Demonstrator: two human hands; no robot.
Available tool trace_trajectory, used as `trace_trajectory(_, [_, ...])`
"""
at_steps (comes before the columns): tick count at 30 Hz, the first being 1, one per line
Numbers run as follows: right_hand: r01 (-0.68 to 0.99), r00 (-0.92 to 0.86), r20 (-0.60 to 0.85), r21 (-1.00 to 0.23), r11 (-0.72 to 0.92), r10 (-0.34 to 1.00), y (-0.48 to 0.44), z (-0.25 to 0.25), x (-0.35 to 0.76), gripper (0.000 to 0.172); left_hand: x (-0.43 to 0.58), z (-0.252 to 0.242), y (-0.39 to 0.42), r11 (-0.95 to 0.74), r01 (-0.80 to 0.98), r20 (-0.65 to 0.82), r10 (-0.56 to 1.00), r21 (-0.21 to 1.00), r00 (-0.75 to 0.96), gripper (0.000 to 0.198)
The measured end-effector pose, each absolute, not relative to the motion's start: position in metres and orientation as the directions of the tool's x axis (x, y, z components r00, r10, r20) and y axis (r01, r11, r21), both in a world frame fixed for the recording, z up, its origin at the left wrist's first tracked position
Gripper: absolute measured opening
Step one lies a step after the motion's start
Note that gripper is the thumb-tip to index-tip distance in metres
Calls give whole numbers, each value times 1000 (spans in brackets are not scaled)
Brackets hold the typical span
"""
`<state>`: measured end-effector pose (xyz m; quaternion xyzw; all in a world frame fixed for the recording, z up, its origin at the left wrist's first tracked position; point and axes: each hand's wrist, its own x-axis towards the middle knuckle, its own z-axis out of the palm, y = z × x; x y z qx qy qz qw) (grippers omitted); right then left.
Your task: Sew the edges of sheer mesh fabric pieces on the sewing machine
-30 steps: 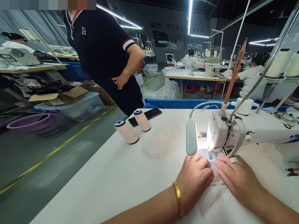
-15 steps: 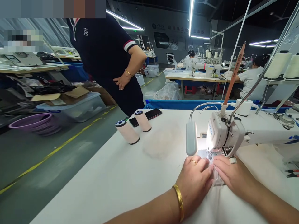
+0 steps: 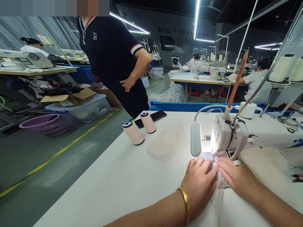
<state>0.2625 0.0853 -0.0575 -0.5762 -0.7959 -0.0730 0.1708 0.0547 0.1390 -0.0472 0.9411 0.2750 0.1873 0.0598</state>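
A white sewing machine [image 3: 223, 132] stands at the right of the table, its small lamp lighting the needle area. Thin, sheer white fabric [image 3: 222, 180] runs under the presser foot and down over the table's near edge. My left hand [image 3: 200, 181], with a gold ring and bangle, is closed on the fabric just in front and left of the needle. My right hand [image 3: 239, 178] presses the same fabric from the right, fingers together, fingertips near the foot. The two hands almost touch, and the needle tip is hard to make out.
Two pale thread spools [image 3: 133, 133] and a black phone [image 3: 151, 119] sit at the table's far left. The grey lamp head [image 3: 195, 139] hangs close above my left hand. A person in dark clothes [image 3: 113, 60] stands past the table; scissors [image 3: 297, 178] lie at the right edge.
The view has shifted slightly, so the scene sits a little further right. Both hands stay at the fabric by the presser foot, with hardly any visible movement.
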Motion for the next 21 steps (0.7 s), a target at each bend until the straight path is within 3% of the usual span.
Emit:
trace_trajectory(14, [917, -330, 334, -109, 384, 883, 80, -55, 267, 35, 52, -58, 146, -846, 439, 372, 529, 303, 763, 26])
trace_trajectory(18, [860, -419, 173, -239, 450, 892, 70, -35, 262, 10, 50, -60, 149, -846, 374, 399, 514, 380, 759, 21])
trace_trajectory(20, [840, -449, 73, -305, 448, 891, 66, -25, 259, 39, 48, -59, 151, -832, 354, 376, 520, 427, 767, 19])
trace_trajectory(21, [841, -453, 39, -312, 442, 890, 65, -22, 259, 45, 47, -59, 153, -823, 351, 359, 524, 447, 772, 20])
